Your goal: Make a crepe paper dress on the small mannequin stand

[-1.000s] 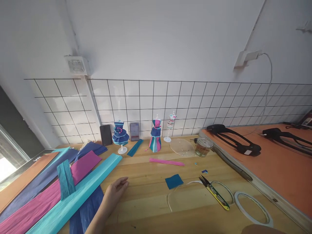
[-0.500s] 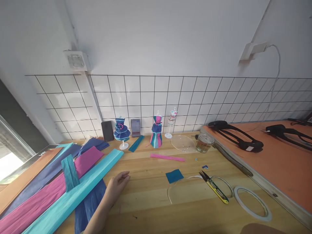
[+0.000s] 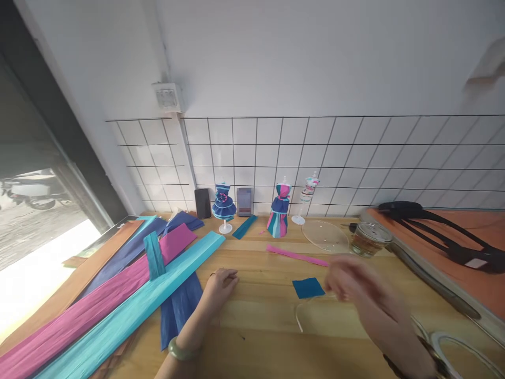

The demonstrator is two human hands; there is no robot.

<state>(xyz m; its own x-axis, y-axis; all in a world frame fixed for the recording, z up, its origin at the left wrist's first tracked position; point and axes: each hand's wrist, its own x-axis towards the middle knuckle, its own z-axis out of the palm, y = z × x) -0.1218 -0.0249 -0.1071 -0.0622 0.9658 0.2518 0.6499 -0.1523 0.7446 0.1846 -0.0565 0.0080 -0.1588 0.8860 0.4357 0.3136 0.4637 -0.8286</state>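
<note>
My left hand (image 3: 220,288) rests on the wooden table, right of the blue and turquoise strips, with its fingers loosely bent and nothing in it. Smeared by motion, my right hand (image 3: 357,287) hovers over the table, right of a teal square (image 3: 308,288); whether it holds anything cannot be made out. A thin pink strip (image 3: 295,256) lies behind the square, its right end close to my right fingers. Pale thin tape (image 3: 299,318) curves in front of the square. The yellow scissors are hidden from view.
Long turquoise (image 3: 134,310) and pink (image 3: 98,300) strips cover the left side. Small dress forms (image 3: 224,208), (image 3: 280,210) and phones (image 3: 202,203) stand by the tiled wall. A glass (image 3: 370,239) is at the right, near a tape roll (image 3: 465,352).
My right hand has come in over the right side of the table, where the scissors lay. The view has turned left, and my left hand still rests on the table.
</note>
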